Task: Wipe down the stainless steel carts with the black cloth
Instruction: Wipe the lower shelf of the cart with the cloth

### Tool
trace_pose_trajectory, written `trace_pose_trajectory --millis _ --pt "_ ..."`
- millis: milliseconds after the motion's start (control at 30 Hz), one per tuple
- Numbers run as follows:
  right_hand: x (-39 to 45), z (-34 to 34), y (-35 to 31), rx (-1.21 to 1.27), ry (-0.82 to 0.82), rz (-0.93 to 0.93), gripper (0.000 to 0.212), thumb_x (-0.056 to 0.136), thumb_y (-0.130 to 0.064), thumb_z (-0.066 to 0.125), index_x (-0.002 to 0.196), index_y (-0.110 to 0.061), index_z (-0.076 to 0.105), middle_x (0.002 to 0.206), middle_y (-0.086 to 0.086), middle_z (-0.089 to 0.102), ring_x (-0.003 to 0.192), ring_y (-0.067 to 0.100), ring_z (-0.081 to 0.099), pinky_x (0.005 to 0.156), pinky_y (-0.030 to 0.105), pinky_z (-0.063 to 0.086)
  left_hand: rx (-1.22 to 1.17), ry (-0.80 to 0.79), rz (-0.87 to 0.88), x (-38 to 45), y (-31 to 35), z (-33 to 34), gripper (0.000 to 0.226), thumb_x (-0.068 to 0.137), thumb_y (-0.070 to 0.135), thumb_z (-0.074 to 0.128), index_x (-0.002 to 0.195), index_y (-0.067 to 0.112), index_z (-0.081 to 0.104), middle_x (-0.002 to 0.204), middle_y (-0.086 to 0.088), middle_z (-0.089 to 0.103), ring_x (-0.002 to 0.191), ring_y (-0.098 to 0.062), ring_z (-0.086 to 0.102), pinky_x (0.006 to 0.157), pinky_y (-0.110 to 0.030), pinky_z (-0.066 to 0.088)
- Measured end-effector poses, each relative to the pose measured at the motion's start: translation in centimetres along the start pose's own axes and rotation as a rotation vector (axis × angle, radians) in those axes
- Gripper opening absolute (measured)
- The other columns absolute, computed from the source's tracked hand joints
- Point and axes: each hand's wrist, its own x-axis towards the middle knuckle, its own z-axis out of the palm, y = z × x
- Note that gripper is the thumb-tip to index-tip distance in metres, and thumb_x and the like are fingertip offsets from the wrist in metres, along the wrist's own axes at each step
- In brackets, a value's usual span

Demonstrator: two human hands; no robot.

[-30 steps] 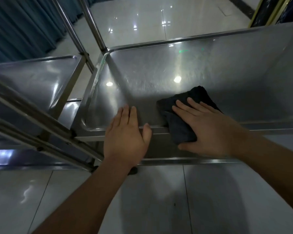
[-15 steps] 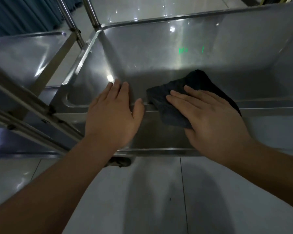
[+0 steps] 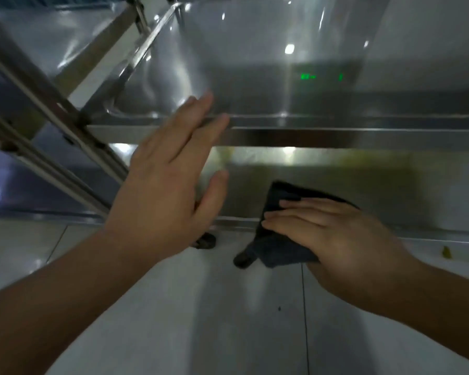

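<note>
Evidently, in the head view, the black cloth (image 3: 279,231) had dropped from the upper tray's front rim to the cart's lower shelf (image 3: 336,182), near its front edge. The right hand (image 3: 325,234) pressed it flat with straight fingers. The left hand (image 3: 171,169), spread wide and holding nothing, had lifted off the upper tray (image 3: 295,125). By judgement, wiping had passed to the lower tier.

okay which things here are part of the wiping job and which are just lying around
Job:
cloth, under the right hand on the lower shelf
cart
left hand, by the top shelf's rim

Lying about:
second cart, left
yellowish scrap on the floor
</note>
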Motion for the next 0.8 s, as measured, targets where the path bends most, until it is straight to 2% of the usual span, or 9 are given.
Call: trace_pose_trajectory --millis 33,100,233,333,433,533,600,700,800 --pt "0.3 0.8 -0.2 0.088 -0.116 0.096 0.046 0.089 -0.012 0.060 0.124 -0.041 0.067 0.119 -0.015 0.072 0.109 0.014 0.068 0.089 0.030 0.053 -0.012 0.005 0.087 -1.3 -0.3 0.2 0.052 0.100 0.024 0.059 0.150 0.008 0.055 0.166 -0.012 0.039 0.152 -0.027 0.041 0.117 -0.052 0.039" --pt "1.3 2.8 0.1 0.210 -0.297 0.281 0.030 0.094 -0.021 0.060 0.097 -0.051 0.059 0.087 -0.022 0.064 0.077 0.002 0.060 0.064 0.014 0.042 -0.040 -0.057 0.219 -3.8 -1.2 1.0 0.048 0.095 0.016 0.063 0.142 0.009 0.064 0.160 -0.011 0.048 0.143 -0.028 0.052 0.109 -0.051 0.045" --pt "3.6 7.1 1.9 0.350 -0.338 0.425 0.022 0.099 -0.017 0.060 0.082 -0.031 0.054 0.071 -0.013 0.053 0.070 0.003 0.058 0.062 0.009 0.041 -0.041 -0.429 0.065 -7.8 -3.2 3.2 0.048 0.099 0.026 0.062 0.146 0.021 0.063 0.158 0.002 0.051 0.135 -0.021 0.058 0.109 -0.044 0.048" --pt "6.2 9.1 2.8 0.450 -0.264 0.532 0.012 0.096 -0.018 0.064 0.086 -0.022 0.060 0.075 -0.003 0.061 0.065 0.009 0.058 0.053 0.016 0.040 -0.080 -0.544 -0.107 -9.5 -5.0 4.6 0.047 0.097 0.028 0.067 0.144 0.026 0.063 0.150 0.007 0.058 0.133 -0.015 0.058 0.112 -0.036 0.046" --pt "9.5 10.7 3.5 0.460 -0.113 0.630 0.011 0.096 -0.020 0.063 0.094 -0.010 0.061 0.076 0.001 0.062 0.056 0.007 0.054 0.048 0.016 0.035 -0.037 -0.747 -0.351 -10.5 -7.1 5.3 0.044 0.099 0.038 0.061 0.143 0.039 0.057 0.132 0.014 0.065 0.114 -0.011 0.062 0.097 -0.028 0.048" --pt "13.9 12.2 3.4 0.522 0.078 0.648 0.004 0.096 -0.022 0.060 0.096 -0.025 0.058 0.077 -0.010 0.059 0.063 0.002 0.056 0.053 0.017 0.038 0.081 -1.011 -0.562 -11.3 -9.4 6.1 0.045 0.102 0.051 0.051 0.145 0.039 0.050 0.135 0.013 0.060 0.119 -0.014 0.059 0.099 -0.030 0.047" --pt "16.7 13.9 3.4 0.495 0.162 0.628 0.013 0.095 -0.025 0.056 0.108 -0.029 0.058 0.084 -0.011 0.060 0.072 0.007 0.056 0.059 0.028 0.039 0.046 -0.952 -0.716 -11.3 -11.1 6.6 0.040 0.102 0.053 0.051 0.134 0.029 0.057 0.131 0.005 0.065 0.115 -0.021 0.063 0.095 -0.035 0.050" --pt "20.3 17.1 2.3 0.490 0.176 0.567 0.042 0.094 -0.025 0.057 0.135 -0.033 0.055 0.106 -0.007 0.069 0.085 0.016 0.061 0.070 0.029 0.043 -0.150 -0.741 -0.913 -10.9 -13.3 7.6 0.050 0.099 0.056 0.059 0.135 0.021 0.059 0.130 0.000 0.067 0.115 -0.024 0.064 0.088 -0.035 0.048" --pt "22.4 20.7 0.6 0.505 -0.210 0.432 0.064 0.098 -0.039 0.051 0.159 -0.037 0.031 0.155 0.002 0.049 0.133 0.029 0.053 0.103 0.039 0.047 -0.441 -0.374 -1.006 -10.4 -14.0 8.4 0.051 0.088 0.064 0.068 0.129 0.034 0.064 0.118 0.015 0.072 0.109 -0.010 0.068 0.091 -0.035 0.053"
